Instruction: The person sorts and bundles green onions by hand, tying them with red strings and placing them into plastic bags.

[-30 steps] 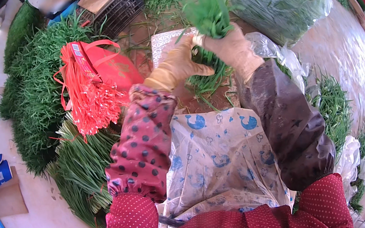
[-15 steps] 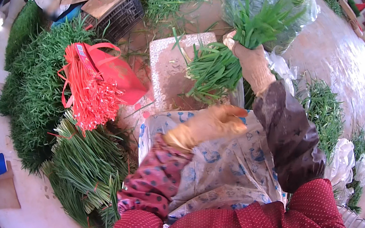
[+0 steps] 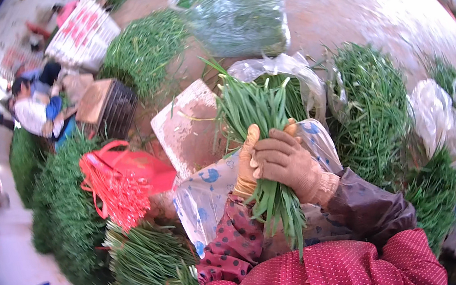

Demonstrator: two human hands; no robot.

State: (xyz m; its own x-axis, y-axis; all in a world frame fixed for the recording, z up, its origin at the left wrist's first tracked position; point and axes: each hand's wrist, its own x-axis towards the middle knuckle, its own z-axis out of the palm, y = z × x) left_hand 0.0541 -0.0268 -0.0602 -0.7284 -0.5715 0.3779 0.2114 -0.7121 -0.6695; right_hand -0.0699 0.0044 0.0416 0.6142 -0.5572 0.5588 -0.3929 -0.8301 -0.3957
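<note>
Over my lap, both gloved hands close round one bunch of garlic chives (image 3: 253, 106). Its pale cut ends point away from me and the leaf tips hang toward my chest. My left hand (image 3: 246, 160), in a yellowish rubber glove, wraps the bunch from the left. Across its front lies my right hand (image 3: 285, 159), in a brown knit glove, hiding the middle of the bunch. Beneath is a patterned plastic apron (image 3: 207, 184). Beyond it stands a dirty white stool-like block (image 3: 188, 131). More chives sit in an open clear bag (image 3: 308, 80) just past the bunch.
A red bag (image 3: 153, 171) with red ties (image 3: 121, 197) stands left, beside tied chive bundles (image 3: 145, 261). Loose chives (image 3: 374, 114) pile at right. A filled clear bag (image 3: 242, 19) lies ahead. Another person (image 3: 35, 112) sits far left near a black crate (image 3: 110, 107).
My right hand has brought chives back from the far right to my lap. My left hand, empty before, now grips the bunch too. The view has shifted, showing more of the far floor.
</note>
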